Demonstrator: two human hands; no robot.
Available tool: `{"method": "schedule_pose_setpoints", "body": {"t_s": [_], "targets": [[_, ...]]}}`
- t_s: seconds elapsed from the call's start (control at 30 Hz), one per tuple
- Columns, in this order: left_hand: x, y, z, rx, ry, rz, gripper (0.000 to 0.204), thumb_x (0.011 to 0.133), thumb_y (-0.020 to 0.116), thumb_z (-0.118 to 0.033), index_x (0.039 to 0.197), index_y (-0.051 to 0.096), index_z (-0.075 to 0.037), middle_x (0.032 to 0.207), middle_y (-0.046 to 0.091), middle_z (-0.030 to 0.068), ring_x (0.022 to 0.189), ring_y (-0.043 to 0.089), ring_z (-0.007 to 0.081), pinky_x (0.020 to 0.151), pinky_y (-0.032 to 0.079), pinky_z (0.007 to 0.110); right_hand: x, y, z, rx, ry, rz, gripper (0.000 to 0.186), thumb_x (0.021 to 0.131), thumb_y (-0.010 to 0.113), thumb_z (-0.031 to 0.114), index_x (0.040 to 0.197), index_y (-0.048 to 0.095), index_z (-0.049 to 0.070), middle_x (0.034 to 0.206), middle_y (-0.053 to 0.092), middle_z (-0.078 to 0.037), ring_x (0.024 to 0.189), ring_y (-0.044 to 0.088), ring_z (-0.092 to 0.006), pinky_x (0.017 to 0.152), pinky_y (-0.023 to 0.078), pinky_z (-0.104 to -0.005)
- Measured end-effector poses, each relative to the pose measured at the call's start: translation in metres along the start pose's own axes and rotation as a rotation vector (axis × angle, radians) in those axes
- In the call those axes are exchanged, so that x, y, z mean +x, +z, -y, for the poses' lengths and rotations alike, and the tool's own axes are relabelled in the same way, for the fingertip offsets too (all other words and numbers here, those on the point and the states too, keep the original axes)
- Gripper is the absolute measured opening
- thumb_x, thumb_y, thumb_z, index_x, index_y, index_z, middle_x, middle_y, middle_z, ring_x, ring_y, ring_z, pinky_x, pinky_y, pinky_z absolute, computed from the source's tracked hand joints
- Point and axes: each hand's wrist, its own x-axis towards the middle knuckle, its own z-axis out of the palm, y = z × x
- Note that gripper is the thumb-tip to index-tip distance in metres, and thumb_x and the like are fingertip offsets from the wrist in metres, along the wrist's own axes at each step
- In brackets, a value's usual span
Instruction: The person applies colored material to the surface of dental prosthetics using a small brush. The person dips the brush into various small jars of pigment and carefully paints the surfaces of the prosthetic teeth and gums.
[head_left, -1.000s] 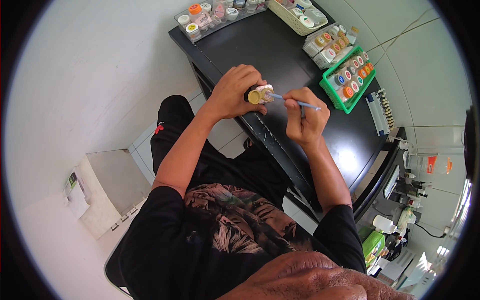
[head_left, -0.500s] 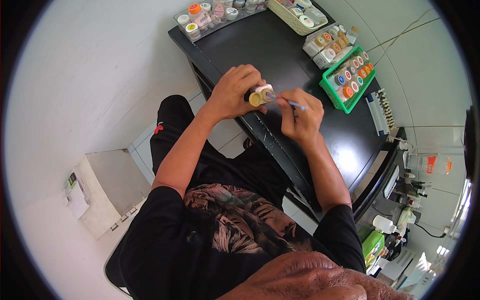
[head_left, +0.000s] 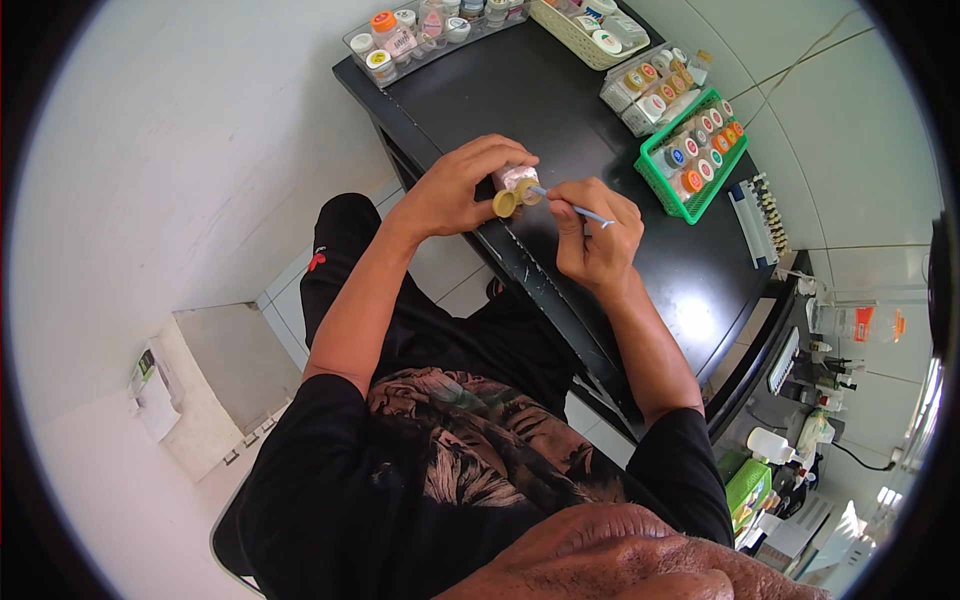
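Note:
My left hand (head_left: 455, 190) is closed around a small clear bottle (head_left: 518, 177) with a pale label, just over the near edge of the black desk. The bottle tilts toward me, and its yellow hinged cap (head_left: 506, 204) hangs open. In my right hand (head_left: 603, 238) a thin light-blue stick (head_left: 590, 214) is pinched between thumb and fingers. Its far end reaches the bottle's yellow-rimmed mouth; whether it goes inside is too small to tell.
On the black desk (head_left: 590, 130), a clear tray of jars (head_left: 400, 65) stands far left. A cream basket (head_left: 570, 40), a clear box of jars (head_left: 635, 112) and a green basket (head_left: 660, 195) line the back. Beside them lies a shade-guide-like strip (head_left: 755, 222).
The bottle and my left hand have shifted slightly left, and the left fingers sit a little differently on it. My right hand has moved slightly left with the stick, still at the bottle's mouth.

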Motion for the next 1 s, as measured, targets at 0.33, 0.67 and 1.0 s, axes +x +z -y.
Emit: {"method": "schedule_pose_setpoints", "body": {"t_s": [0.33, 0.67, 1.0], "targets": [[0.0003, 0.0025, -0.0016, 0.078, -0.014, -0.105, 0.061, 0.075, 0.105, -0.020, 0.125, 0.072, -0.008, 0.120, 0.073, 0.0073, 0.104, 0.074, 0.0265, 0.089, 0.060, 0.038, 0.0003, 0.0047, 0.0036, 0.052, 0.026, -0.053, 0.013, 0.094, 0.082, -0.002, 0.104, 0.076, 0.005, 0.086, 0.074, -0.010, 0.062, 0.068, -0.0297, 0.058, 0.052, -0.0402], [0.0002, 0.0078, 0.0013, 0.116, -0.008, -0.163, 0.063, 0.072, 0.107, -0.020, 0.119, 0.067, -0.007, 0.115, 0.070, 0.0063, 0.097, 0.071, 0.0257, 0.085, 0.060, 0.037, 0.0023, 0.0053, 0.0083, -0.003, 0.115, 0.001, 0.008, 0.099, 0.082, 0.004, 0.105, 0.078, 0.004, 0.087, 0.076, -0.010, 0.061, 0.068, -0.0284, 0.058, 0.052, -0.0387], [-0.0004, 0.0098, -0.0016, 0.122, -0.069, -0.149, 0.054, 0.073, 0.100, -0.014, 0.111, 0.061, -0.008, 0.105, 0.064, 0.0093, 0.095, 0.067, 0.0328, 0.082, 0.055, 0.044, 0.0013, 0.0078, 0.0104, 0.001, 0.073, -0.022, 0.009, 0.099, 0.084, 0.006, 0.106, 0.078, 0.004, 0.086, 0.077, -0.011, 0.063, 0.071, -0.0302, 0.058, 0.053, -0.0395]]}}
